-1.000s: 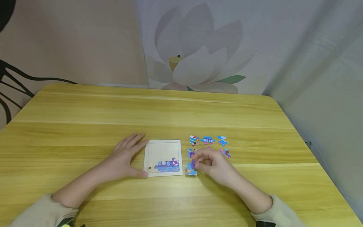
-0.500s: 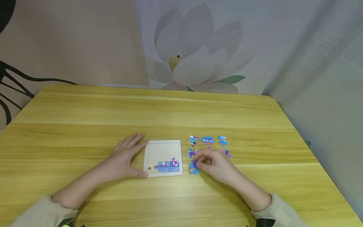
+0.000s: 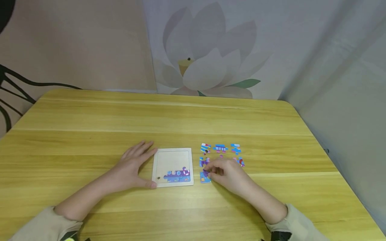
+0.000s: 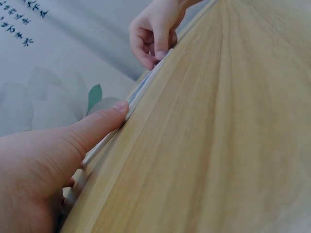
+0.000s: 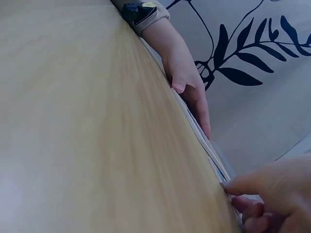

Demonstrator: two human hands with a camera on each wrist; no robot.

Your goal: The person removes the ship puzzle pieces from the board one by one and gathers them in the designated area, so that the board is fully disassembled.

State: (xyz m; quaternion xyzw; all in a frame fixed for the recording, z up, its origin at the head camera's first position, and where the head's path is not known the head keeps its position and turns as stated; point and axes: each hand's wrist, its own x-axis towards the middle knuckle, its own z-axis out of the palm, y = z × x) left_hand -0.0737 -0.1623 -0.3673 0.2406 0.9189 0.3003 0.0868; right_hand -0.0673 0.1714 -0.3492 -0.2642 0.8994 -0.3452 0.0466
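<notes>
A square pale puzzle tray (image 3: 173, 167) lies on the wooden table, with several joined purple and blue pieces (image 3: 178, 175) at its lower right. My left hand (image 3: 129, 170) rests along the tray's left side, fingers spread, thumb on the lower left corner. In the left wrist view that thumb (image 4: 104, 124) lies straight on the tray's edge. Just right of the tray, my right hand (image 3: 230, 174) pinches a blue and purple puzzle piece (image 3: 205, 177) by its upper right part, between thumb and index finger. The fingertips hide part of this piece.
Beyond the right hand lie loose puzzle pieces in rows, among them a striped one (image 3: 205, 148), a blue one with windows (image 3: 220, 148) and another blue one (image 3: 236, 148). Some are partly covered by the hand. A curtain with a flower print (image 3: 208, 63) hangs behind the table (image 3: 120, 113).
The piece in my right hand was tilted closer to the tray, then shifted slightly right and now lies flatter. My left hand and the tray have stayed put.
</notes>
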